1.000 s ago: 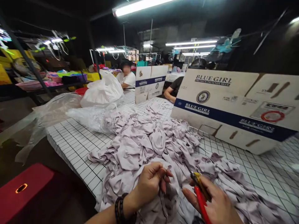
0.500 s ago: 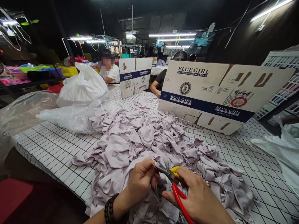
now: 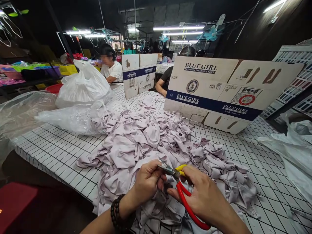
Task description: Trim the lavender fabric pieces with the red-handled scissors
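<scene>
My right hand point(image 3: 203, 191) grips a pair of scissors point(image 3: 179, 187) with one red and one yellow handle, and the blades stand a little apart. Their tips point left, just at the fingertips of my left hand point(image 3: 147, 178). That hand is closed in a pinch on pale lilac fabric point(image 3: 146, 159); the exact edge between its fingers is hidden. Around and beneath both hands lies a heap of crumpled lilac fabric pieces point(image 3: 129, 146). A dark bead bracelet point(image 3: 117, 208) circles my left wrist.
The table has a white checked cover point(image 3: 56, 156). Beyond the heap stand a large beer carton point(image 3: 202, 78) and a smaller carton point(image 3: 140, 73). White plastic bags point(image 3: 80, 86) lie at left, another bag point(image 3: 290, 143) at right. Two people point(image 3: 114, 70) sit across the table.
The scissor blades have parted slightly and the red handle has swung outward. Both hands stay nearly in place. The whole view has shifted slightly.
</scene>
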A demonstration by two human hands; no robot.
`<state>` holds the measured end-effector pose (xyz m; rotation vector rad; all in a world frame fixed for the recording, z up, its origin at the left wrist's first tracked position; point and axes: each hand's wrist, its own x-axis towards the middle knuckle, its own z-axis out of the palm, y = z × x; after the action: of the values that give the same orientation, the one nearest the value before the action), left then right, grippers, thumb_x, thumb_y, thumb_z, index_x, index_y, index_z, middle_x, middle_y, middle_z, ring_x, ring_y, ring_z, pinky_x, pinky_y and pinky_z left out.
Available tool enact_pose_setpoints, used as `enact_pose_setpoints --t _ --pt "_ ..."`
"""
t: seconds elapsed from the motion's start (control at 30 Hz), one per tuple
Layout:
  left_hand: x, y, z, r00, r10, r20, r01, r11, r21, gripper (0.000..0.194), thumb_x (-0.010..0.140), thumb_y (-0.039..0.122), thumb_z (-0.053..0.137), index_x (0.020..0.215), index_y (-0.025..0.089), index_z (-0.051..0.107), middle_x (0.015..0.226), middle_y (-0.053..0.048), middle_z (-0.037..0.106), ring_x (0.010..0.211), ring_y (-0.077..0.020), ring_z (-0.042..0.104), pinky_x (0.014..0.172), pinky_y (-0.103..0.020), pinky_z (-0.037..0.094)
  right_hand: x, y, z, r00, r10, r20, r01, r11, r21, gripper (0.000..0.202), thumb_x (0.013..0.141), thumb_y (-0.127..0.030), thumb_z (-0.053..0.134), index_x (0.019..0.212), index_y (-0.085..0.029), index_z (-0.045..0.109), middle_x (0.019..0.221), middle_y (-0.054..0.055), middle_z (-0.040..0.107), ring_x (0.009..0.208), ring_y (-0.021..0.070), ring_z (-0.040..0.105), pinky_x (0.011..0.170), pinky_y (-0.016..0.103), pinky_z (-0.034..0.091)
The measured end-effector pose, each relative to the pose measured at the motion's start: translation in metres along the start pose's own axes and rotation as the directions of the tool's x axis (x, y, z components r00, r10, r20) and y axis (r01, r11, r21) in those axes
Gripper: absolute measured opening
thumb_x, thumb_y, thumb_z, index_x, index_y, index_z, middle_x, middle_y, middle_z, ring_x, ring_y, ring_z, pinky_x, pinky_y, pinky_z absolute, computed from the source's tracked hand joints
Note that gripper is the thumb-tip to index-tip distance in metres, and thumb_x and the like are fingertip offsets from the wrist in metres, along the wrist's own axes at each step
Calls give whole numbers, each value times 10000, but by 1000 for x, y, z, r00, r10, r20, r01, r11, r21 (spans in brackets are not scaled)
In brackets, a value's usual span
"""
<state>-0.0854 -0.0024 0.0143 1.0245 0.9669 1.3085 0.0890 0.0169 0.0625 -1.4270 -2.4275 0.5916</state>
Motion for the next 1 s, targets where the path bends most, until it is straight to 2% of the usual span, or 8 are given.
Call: enact_pose_setpoints --t 0.37,0.63,0.83,1.0 --pt "-4 0 0 1000 -22 13 22 999 -38 468 747 595 662 664 150 545 551 27 535 374 -41 421 395 -182 381 -5 -4 0 998 -27 -52 27 1000 7 292 753 -487 664 720 -230 529 715 -1 595 614 168 545 559 281 413" --pt "-6 -3 0 998 -54 14 55 995 -84 487 724 620 677 693 148 562 543 34 544 352 -36 413 367 -175 360 -6 -4 0 1000 4 -7 -4 1000 28 343 773 -501 637 658 -231 459 654 -16 552 587 157 497 542 267 366" --pt "-5 0 2 995 -95 18 97 990 -100 517 691 642 696 680 137 584 518 39 529 347 -33 407 370 -174 357 -4 0 3 999 -10 -30 11 1000 27 360 752 -430 646 609 -229 383 602 -34 485 546 137 436 519 253 321" --pt "-4 -4 0 991 -130 29 132 983 -124 531 680 652 700 696 131 601 495 40 528 337 -35 412 362 -172 348 -4 4 6 998 -38 -51 39 999 23 394 758 -437 641 593 -228 352 571 -43 444 526 125 399 501 243 288"
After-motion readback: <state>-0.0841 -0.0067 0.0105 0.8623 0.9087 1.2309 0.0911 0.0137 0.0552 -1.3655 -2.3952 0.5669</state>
